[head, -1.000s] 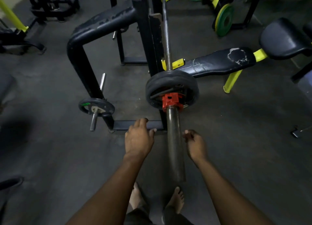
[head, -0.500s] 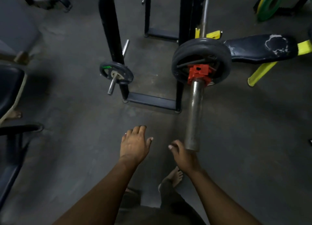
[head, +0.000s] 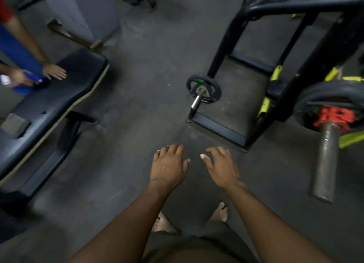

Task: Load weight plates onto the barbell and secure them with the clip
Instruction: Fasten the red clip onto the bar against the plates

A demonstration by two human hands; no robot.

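Both hands hang empty over the bare gym floor: the left hand [head: 168,167] is spread palm down with the fingers loosely apart, and the right hand [head: 221,167] is likewise slack and released, thumb pointing inward, neither touching anything. The barbell [head: 325,164] sits at the right edge of the view, its steel sleeve jutting toward the camera, well apart from the right hand. On that sleeve a black weight plate [head: 323,97] is already seated, and a red clip [head: 334,116] is pressed against the plate's outer face, so this end looks loaded and locked. Judging by that, the step in hand is the gap between one end and the other: either fetching another plate or walking round to the far sleeve, which is out of view. A smaller black plate [head: 203,89] with a green mark rests on a storage peg low on the black rack [head: 222,51], ahead of the hands and slightly right. If it is wanted, the next move calls for reaching forward and down, gripping its rim with both hands and sliding it straight off the peg. To the left stands a padded bench [head: 65,93], where another person's hand [head: 56,72] rests.
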